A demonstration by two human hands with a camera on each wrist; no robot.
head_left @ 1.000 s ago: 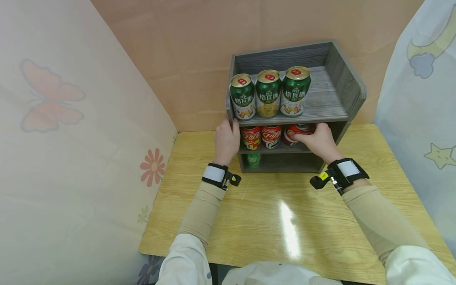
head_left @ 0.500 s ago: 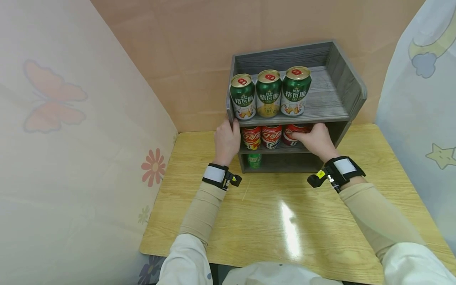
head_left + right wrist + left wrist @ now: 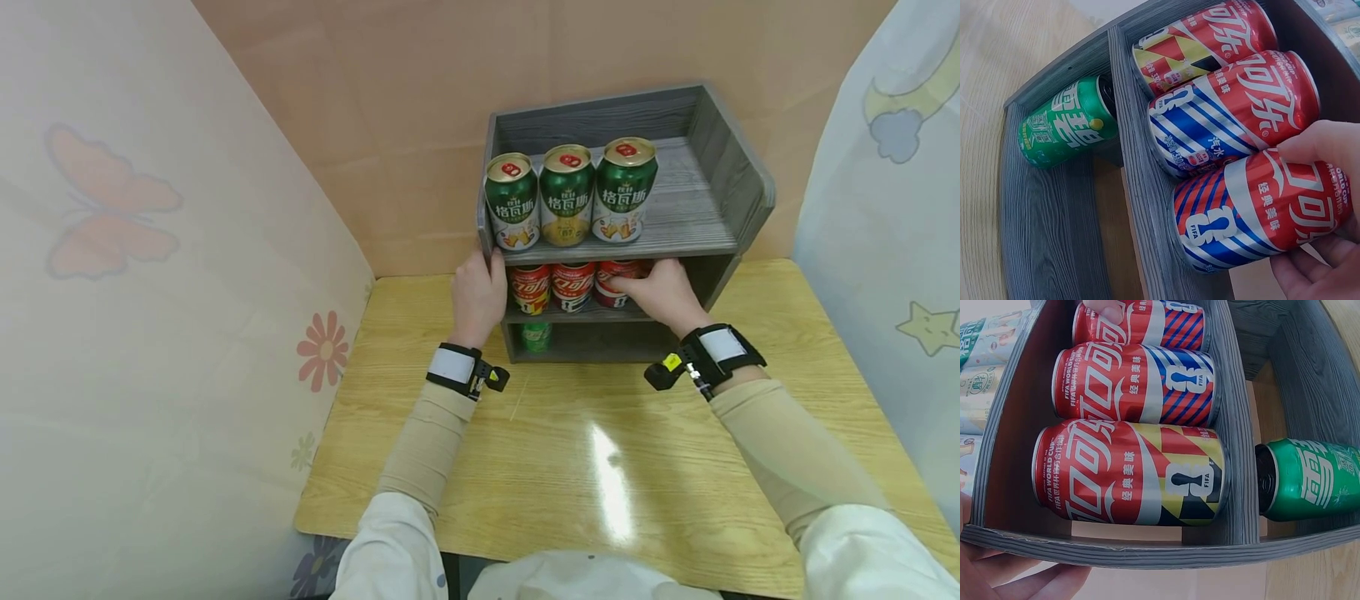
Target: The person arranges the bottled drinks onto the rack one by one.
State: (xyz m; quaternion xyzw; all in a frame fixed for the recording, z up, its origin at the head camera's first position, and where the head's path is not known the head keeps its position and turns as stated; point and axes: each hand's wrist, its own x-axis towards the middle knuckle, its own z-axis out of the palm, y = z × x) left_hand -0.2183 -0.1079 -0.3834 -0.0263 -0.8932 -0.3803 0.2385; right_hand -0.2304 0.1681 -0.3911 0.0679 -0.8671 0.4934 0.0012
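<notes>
My right hand grips a red cola can on the middle level of a grey wooden shelf unit. The thumb lies on the near side and the fingers wrap the other side. That can stands upright beside the blue-striped cola can, with the yellow-patterned cola can at the far left of the row. My left hand holds the unit's left side panel, thumb at the front edge, fingers along the outside. In the left wrist view the right thumb shows on the held can.
Three green kvass cans stand in a row on the top level. A green Sprite can stands at the left of the bottom level. The unit sits at the back of a wooden table, between patterned side sheets.
The held cola can, tilted with its top showing a second ago, now stands straight beside the middle can. The right hand has shifted slightly left; the left hand keeps its place.
</notes>
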